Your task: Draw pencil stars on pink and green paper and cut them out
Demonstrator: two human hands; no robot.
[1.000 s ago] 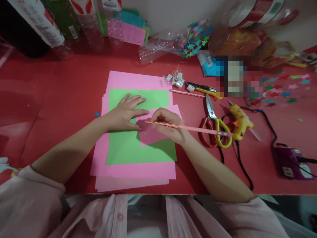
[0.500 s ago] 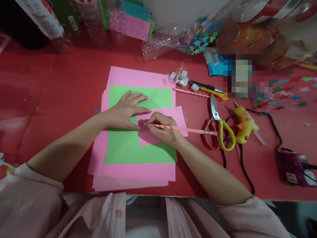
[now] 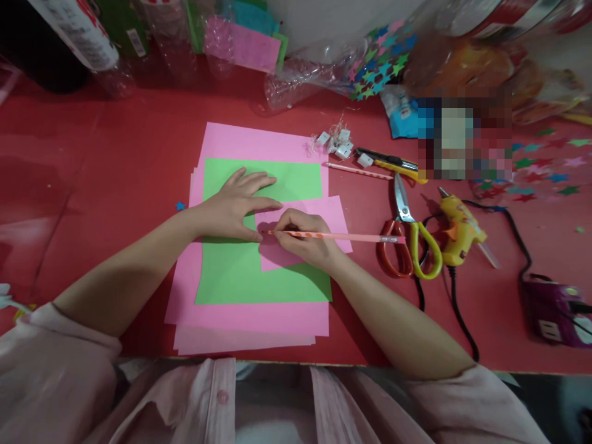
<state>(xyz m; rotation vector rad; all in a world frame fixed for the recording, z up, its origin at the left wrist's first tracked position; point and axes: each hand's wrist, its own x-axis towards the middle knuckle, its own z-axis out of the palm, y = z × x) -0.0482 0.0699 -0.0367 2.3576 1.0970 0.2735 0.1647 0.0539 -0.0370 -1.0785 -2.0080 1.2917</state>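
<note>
My right hand [image 3: 308,237] is closed around a pink patterned pencil [image 3: 351,237], its tip at the left part of a small pink paper [image 3: 333,216]. Fingers spread, my left hand [image 3: 240,203] lies flat on a green sheet [image 3: 250,287], with thumb and forefinger reaching the left edge of the small pink paper. Beneath the green sheet are larger pink sheets [image 3: 259,319], stacked unevenly. The fingers of my right hand partly hide the small pink paper.
To the right lie scissors [image 3: 403,203] with red and yellow handles, a yellow glue gun [image 3: 457,237] and a purple power box [image 3: 557,311]. Beyond the sheets are another pencil [image 3: 358,171], a box cutter [image 3: 393,161] and small white tags [image 3: 342,145]. Plastic bottles [image 3: 300,80] line the back.
The back end of the pencil has tilted slightly away from me, while its tip stays nearly in place. My left hand has not visibly moved.
</note>
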